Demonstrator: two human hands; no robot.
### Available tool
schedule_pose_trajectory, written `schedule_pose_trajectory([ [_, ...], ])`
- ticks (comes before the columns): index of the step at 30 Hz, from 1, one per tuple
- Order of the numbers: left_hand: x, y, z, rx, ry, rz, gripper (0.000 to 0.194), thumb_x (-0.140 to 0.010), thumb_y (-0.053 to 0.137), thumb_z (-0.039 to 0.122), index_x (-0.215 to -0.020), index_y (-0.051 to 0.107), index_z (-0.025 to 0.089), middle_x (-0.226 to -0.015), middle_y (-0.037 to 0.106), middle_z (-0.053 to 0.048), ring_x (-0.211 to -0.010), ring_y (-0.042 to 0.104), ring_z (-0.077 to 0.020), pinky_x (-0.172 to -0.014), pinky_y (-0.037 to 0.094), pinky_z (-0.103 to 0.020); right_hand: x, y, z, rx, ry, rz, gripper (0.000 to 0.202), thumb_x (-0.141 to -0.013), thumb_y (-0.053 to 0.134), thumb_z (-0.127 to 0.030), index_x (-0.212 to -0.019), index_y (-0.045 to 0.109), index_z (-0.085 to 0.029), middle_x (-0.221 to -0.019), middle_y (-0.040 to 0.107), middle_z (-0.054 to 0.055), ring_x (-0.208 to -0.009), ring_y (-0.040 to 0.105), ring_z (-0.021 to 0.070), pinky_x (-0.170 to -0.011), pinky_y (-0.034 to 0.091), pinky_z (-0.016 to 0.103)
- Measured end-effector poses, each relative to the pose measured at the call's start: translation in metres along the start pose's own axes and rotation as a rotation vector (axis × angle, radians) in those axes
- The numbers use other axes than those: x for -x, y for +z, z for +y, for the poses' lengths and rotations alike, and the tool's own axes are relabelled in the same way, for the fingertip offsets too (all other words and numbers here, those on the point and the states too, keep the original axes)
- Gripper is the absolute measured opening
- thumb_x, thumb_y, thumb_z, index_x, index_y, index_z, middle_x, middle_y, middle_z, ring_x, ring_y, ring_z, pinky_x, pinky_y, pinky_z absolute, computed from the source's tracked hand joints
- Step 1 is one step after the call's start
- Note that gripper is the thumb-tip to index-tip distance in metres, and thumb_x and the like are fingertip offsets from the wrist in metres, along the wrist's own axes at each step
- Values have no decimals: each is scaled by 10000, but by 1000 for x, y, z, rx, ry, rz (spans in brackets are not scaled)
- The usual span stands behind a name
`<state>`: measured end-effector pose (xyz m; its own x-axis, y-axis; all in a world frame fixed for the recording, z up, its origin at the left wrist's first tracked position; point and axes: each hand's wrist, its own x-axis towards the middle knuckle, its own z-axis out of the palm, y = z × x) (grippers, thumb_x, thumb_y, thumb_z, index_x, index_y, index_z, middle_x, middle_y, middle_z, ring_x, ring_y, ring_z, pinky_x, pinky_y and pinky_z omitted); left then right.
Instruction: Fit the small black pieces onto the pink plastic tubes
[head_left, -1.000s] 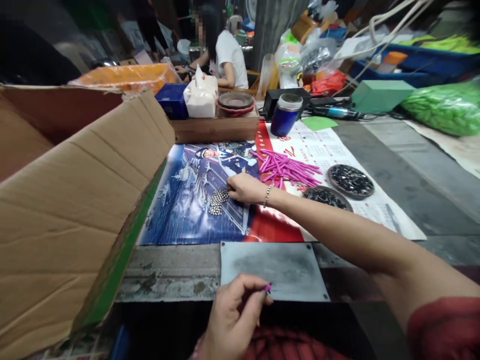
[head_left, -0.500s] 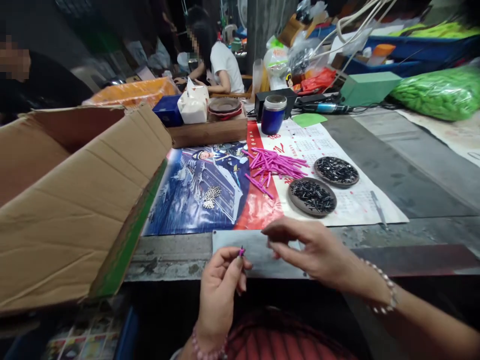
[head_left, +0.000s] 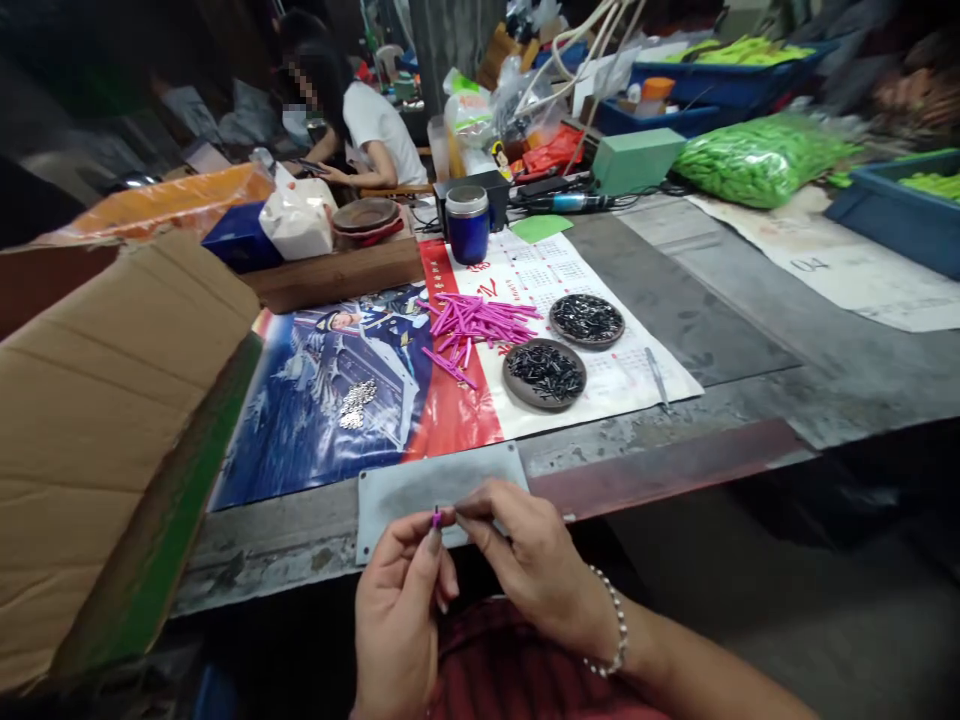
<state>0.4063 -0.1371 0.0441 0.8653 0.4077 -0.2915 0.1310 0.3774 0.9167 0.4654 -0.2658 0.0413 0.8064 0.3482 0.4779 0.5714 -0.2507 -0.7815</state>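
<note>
Pink piece (head_left: 436,519), thin dark tip pointing up, was at the lower centre of the frame, grasped between the thumb and forefinger of the left hand (head_left: 397,600). Just beside it was the right hand (head_left: 540,560), thumb and forefinger drawn close together; whether its fingers (head_left: 495,545) gripped anything, I could not tell. A beaded bracelet (head_left: 621,630) circled the right wrist.

Partly behind both hands, a grey plate (head_left: 442,475) lay at the near edge of the tabletop (head_left: 757,265). Above it in the frame, a printed calendar sheet (head_left: 285,445) was spread flat. A loose heap of pink sticks (head_left: 487,320) lay across its middle, and a cluster of small shiny beads (head_left: 358,403) was to the left of them. To the right of the heap were 2 round dishes (head_left: 519,396), both filled with short black pieces (head_left: 545,370). Slim tweezers (head_left: 657,378) lay near the sheet's right edge. A blue cup (head_left: 468,232) stood upright at the sheet's upper edge.

A cardboard box (head_left: 112,400) filled the left of the frame. At the upper left sat a person in a white shirt (head_left: 382,135).
</note>
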Motion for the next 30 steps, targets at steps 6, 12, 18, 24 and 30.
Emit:
schedule_pose_trajectory([
  [6, 1, 9, 4, 24, -74, 27, 369, -661, 908, 430, -861, 735, 173, -500, 546, 35, -464, 460, -60, -464, 405, -120, 10, 11, 2, 150, -134, 161, 121, -985, 542, -100, -943, 650, -136, -792, 703, 60, -740, 639, 170, -721, 523, 344],
  [12, 0, 11, 9, 40, -142, -2, 364, -672, 905, 409, -880, 735, 163, -528, 539, 34, -475, 436, -54, -465, 400, -121, 13, 7, 4, 242, -281, 230, 210, -952, 544, -24, -1129, 645, -77, -881, 732, 117, -819, 675, 196, -739, 571, 371],
  [18, 0, 18, 11, 71, -188, -30, 357, -673, 907, 374, -900, 747, 149, -564, 551, 36, -474, 429, -48, -443, 370, -123, 15, 5, 16, 178, -241, 265, 224, -935, 582, -20, -1113, 650, -137, -903, 750, 85, -847, 695, 176, -805, 592, 354],
  [24, 1, 24, 9, 110, -212, -48, 325, -699, 889, 342, -900, 739, 136, -575, 577, 36, -460, 419, -37, -447, 335, -125, 18, 0, 17, 113, -83, 237, 106, -940, 605, -93, -971, 648, -186, -821, 728, 36, -761, 688, 159, -737, 585, 306],
  [30, 4, 26, 5, 147, -164, -57, 300, -747, 854, 364, -879, 712, 135, -569, 609, 23, -458, 456, -51, -458, 333, -143, 21, -4, 9, 38, 5, 180, 124, -913, 633, -97, -968, 652, -206, -838, 722, 28, -758, 702, 159, -695, 573, 261],
])
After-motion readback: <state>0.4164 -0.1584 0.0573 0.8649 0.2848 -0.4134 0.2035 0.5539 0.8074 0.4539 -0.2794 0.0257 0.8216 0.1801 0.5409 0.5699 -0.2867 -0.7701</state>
